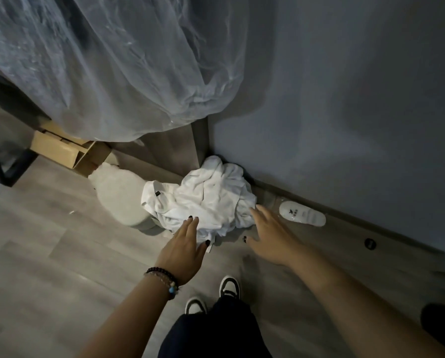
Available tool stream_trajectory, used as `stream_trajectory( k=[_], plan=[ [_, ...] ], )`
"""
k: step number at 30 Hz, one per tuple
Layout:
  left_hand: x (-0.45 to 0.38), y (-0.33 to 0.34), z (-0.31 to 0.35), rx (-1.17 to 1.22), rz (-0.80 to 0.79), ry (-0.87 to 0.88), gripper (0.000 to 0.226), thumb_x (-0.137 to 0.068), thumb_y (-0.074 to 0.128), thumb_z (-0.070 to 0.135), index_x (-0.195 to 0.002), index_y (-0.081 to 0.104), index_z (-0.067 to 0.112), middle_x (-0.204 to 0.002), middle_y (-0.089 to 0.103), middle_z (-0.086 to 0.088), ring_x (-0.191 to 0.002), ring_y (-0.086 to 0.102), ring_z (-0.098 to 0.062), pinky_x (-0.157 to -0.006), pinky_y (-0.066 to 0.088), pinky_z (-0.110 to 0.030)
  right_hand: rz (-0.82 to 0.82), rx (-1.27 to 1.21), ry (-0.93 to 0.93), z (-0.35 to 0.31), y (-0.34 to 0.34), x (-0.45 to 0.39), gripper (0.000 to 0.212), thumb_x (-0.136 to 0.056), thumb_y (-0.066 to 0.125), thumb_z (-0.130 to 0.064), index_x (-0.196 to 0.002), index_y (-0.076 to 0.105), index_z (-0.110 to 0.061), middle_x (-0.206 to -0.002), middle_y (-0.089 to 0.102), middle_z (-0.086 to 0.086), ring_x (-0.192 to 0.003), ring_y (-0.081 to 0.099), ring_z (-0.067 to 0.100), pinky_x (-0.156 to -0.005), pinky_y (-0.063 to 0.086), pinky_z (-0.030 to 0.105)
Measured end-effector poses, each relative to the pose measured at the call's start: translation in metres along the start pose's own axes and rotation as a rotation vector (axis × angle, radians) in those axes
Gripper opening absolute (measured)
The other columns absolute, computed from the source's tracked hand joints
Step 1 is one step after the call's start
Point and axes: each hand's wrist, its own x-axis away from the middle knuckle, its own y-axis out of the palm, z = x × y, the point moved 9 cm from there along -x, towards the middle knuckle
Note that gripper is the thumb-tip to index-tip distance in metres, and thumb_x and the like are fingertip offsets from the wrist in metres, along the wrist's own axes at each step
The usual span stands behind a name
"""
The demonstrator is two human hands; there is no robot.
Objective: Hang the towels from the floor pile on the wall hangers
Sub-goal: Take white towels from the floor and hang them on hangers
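Now pickup step: towels (205,197) heaped on floor in wall corner. Left hand (186,250) and right hand (269,237) spread flat at pile's near edge, nothing gripped. Next, likely: pinch one towel, lift it free. Hangers not visible.

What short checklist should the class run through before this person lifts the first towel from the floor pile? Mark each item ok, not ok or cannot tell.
1. Both hands free: ok. The left hand and right hand are open and hold nothing.
2. Hands at the towel pile: ok, both reach its near edge.
3. A towel gripped: not ok, fingers are straight.
4. One towel separable from the rest: cannot tell, the pile is crumpled together.
5. Floor beside the pile free of clutter: not ok. A white slipper lies to its right by the wall.
6. Wall hangers within reach: cannot tell, none in view.
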Motion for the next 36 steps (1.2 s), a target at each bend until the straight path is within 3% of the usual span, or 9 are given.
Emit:
stream_trajectory(
  k=[7, 16, 21, 24, 27, 30, 33, 36],
  plan=[
    [-0.066, 0.065, -0.066, 0.118, -0.103, -0.112, 0.073, -0.099, 0.048, 0.03, -0.153, 0.004, 0.007, -0.161, 0.01, -0.006, -0.148, 0.012, -0.018, -0.115, 0.019, -0.025, 0.02, -0.172, 0.077, 0.021, 0.04, -0.088, 0.076, -0.094, 0.051, -0.034, -0.153, 0.006, -0.018, -0.161, 0.001, 0.002, -0.148, 0.002, 0.02, -0.118, 0.015, 0.035],
    [-0.198, 0.182, -0.162, 0.105, -0.209, -0.205, 0.074, -0.097, 0.051, 0.023, -0.152, 0.006, 0.004, -0.16, 0.012, -0.013, -0.147, 0.018, -0.026, -0.117, 0.018, -0.031, 0.037, -0.18, 0.115, 0.063, 0.133, -0.201, 0.074, -0.093, 0.052, -0.039, -0.152, 0.011, -0.019, -0.16, 0.005, 0.0, -0.147, 0.012, 0.023, -0.114, 0.027, 0.038],
    [-0.251, 0.234, -0.213, 0.035, -0.218, -0.274, 0.072, -0.095, 0.054, 0.022, -0.152, 0.012, 0.005, -0.158, 0.019, -0.014, -0.145, 0.021, -0.029, -0.118, 0.02, -0.036, 0.045, -0.183, 0.119, 0.092, 0.172, -0.24, 0.073, -0.094, 0.051, -0.038, -0.153, 0.012, -0.019, -0.161, 0.003, 0.001, -0.147, 0.01, 0.022, -0.116, 0.023, 0.037],
    [-0.268, 0.253, -0.23, -0.084, -0.227, -0.272, 0.057, -0.094, 0.053, 0.023, -0.145, 0.031, 0.009, -0.145, 0.04, -0.015, -0.132, 0.039, -0.032, -0.109, 0.033, -0.042, 0.082, -0.208, 0.123, 0.11, 0.181, -0.252, 0.071, -0.093, 0.053, -0.035, -0.152, 0.016, -0.019, -0.16, 0.006, 0.001, -0.146, 0.014, 0.023, -0.115, 0.026, 0.037],
    [-0.274, 0.253, -0.233, -0.254, -0.199, -0.225, 0.031, -0.092, 0.054, 0.027, -0.122, 0.053, 0.016, -0.121, 0.053, -0.008, -0.114, 0.05, -0.03, -0.09, 0.042, -0.039, 0.113, -0.235, 0.145, 0.129, 0.177, -0.253, 0.07, -0.091, 0.055, -0.032, -0.151, 0.02, -0.02, -0.159, 0.008, 0.0, -0.146, 0.015, 0.023, -0.114, 0.028, 0.04],
    [-0.266, 0.231, -0.22, -0.195, -0.093, -0.185, 0.008, -0.093, 0.053, 0.019, -0.092, 0.052, 0.011, -0.098, 0.058, -0.012, -0.097, 0.055, -0.036, -0.076, 0.039, -0.037, 0.093, -0.217, 0.182, 0.139, 0.161, -0.238, 0.069, -0.093, 0.055, -0.031, -0.15, 0.019, -0.02, -0.16, 0.006, 0.001, -0.146, 0.013, 0.024, -0.114, 0.027, 0.044],
    [-0.251, 0.188, -0.198, -0.016, 0.032, -0.125, 0.011, -0.092, 0.057, 0.012, -0.09, 0.053, 0.001, -0.088, 0.058, -0.017, -0.085, 0.055, -0.038, -0.067, 0.039, -0.037, 0.08, -0.195, 0.175, 0.132, 0.136, -0.217, 0.068, -0.093, 0.055, -0.031, -0.15, 0.02, -0.018, -0.159, 0.009, 0.004, -0.145, 0.018, 0.026, -0.112, 0.031, 0.044],
    [-0.229, 0.129, -0.161, 0.108, 0.072, -0.021, 0.009, -0.092, 0.058, 0.009, -0.094, 0.054, 0.001, -0.086, 0.051, -0.007, -0.081, 0.052, -0.03, -0.067, 0.031, -0.03, 0.025, -0.197, 0.158, 0.108, 0.104, -0.191, 0.068, -0.094, 0.053, -0.031, -0.151, 0.018, -0.018, -0.159, 0.008, 0.004, -0.145, 0.018, 0.025, -0.112, 0.031, 0.041]
  ],
)
